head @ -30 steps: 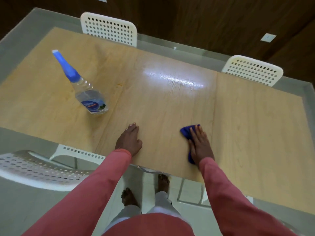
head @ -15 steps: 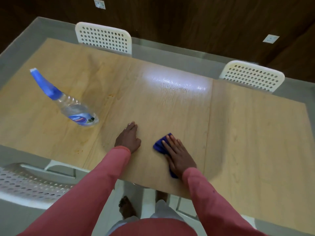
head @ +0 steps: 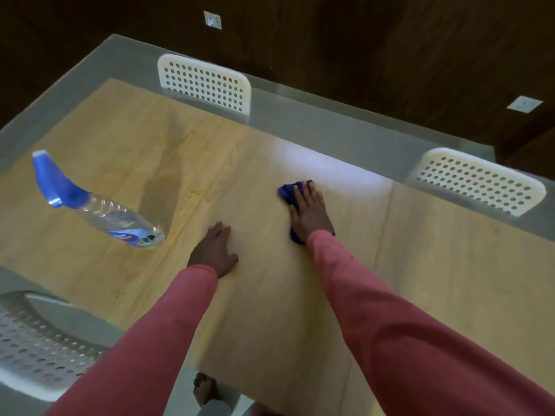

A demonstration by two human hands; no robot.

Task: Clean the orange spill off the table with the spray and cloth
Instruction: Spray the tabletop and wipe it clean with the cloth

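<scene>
right hand [head: 309, 214]: fingers spread flat, pressing cloth [head: 286, 192] | cloth: soft, light, bunches; press from above | left hand [head: 214, 250]: flat on table [head: 450, 280] | spill [head: 195, 192] left of cloth

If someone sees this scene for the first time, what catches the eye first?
The right hand pressing a blue cloth flat on the table, mid-table. Left of it, a spray bottle stands with a blue nozzle, and small orange spots lie between them. The left hand rests flat nearby.
</scene>
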